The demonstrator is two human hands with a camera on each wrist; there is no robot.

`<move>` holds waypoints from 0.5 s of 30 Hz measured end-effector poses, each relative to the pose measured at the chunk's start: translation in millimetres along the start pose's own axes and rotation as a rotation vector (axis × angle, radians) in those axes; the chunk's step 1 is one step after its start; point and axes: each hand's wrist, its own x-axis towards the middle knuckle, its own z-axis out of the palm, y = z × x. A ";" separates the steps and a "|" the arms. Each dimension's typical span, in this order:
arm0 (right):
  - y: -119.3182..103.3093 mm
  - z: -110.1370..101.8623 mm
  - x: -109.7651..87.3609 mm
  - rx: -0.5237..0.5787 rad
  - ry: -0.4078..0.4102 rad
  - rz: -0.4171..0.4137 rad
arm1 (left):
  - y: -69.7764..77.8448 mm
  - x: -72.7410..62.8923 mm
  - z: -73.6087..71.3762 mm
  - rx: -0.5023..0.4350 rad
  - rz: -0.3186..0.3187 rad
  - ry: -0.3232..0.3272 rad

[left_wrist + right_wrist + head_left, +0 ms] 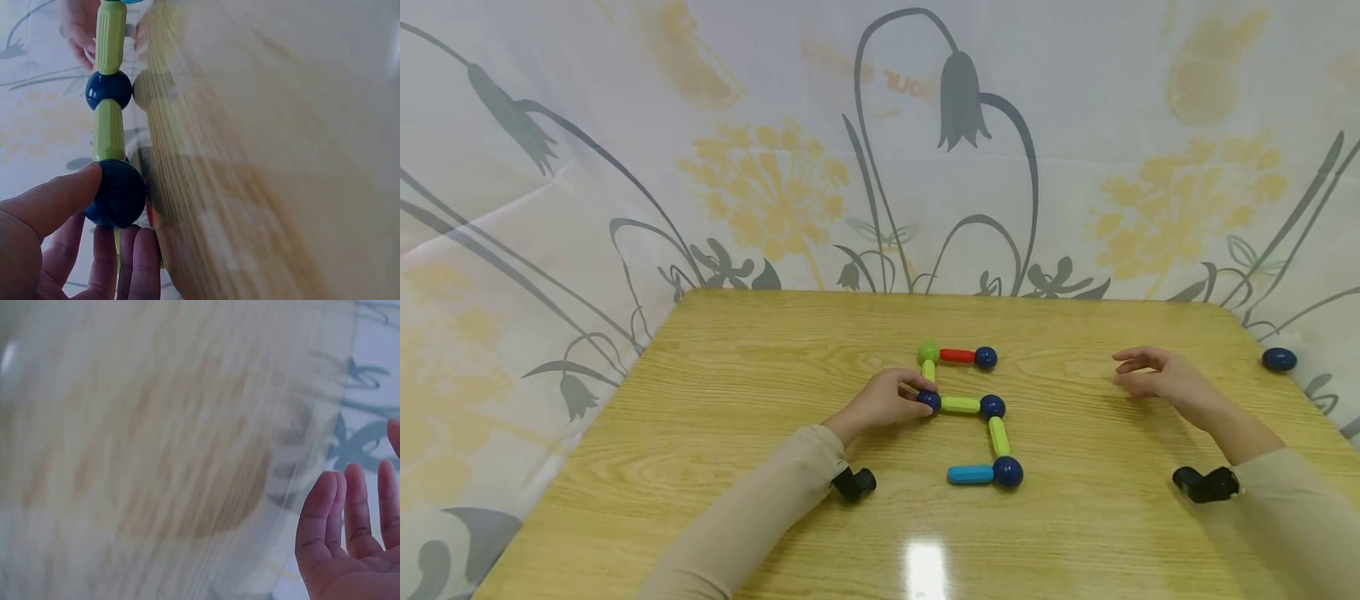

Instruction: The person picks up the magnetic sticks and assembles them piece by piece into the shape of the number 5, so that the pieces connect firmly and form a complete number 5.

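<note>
My left hand (895, 398) holds a dark blue ball (119, 194) between thumb and fingers. That ball is a corner in a bent chain of rods and balls lying on the table. From it a yellow-green rod (960, 405) runs right to another dark blue ball (992, 407). A second yellow-green rod (999, 437) leads down to a dark blue ball (1008, 472) with a blue rod (970, 474). Behind my fingers a short yellow-green rod (928, 369) meets a green ball (928, 353). My right hand (1165, 383) hovers over the table, fingers loosely bent, holding nothing.
At the chain's far end, a red rod (957, 356) joins a dark blue ball (986, 358). A loose dark blue ball (1279, 359) sits by the right edge of the wooden table (737, 350). Floral cloth (880, 192) hangs behind the table.
</note>
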 end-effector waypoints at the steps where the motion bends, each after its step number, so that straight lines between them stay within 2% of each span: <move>1: 2.2 -4.6 -0.5 0.007 0.009 0.000 | -0.1 -0.3 0.0 -0.001 0.001 0.001; 6: 12.6 -25.2 -2.8 0.033 0.026 -0.024 | -2.2 -0.3 -0.3 -0.011 0.000 0.003; 10: 21.2 -40.9 -2.7 0.034 0.072 -0.048 | -3.8 -0.4 -0.9 -0.018 -0.006 0.009; 13: 36.8 -58.9 -0.7 -0.014 0.116 -0.042 | -4.4 -0.1 -0.8 -0.022 -0.009 0.004; 15: 56.6 -74.7 2.4 -0.077 0.172 -0.034 | -4.1 0.8 -0.3 -0.021 -0.008 -0.001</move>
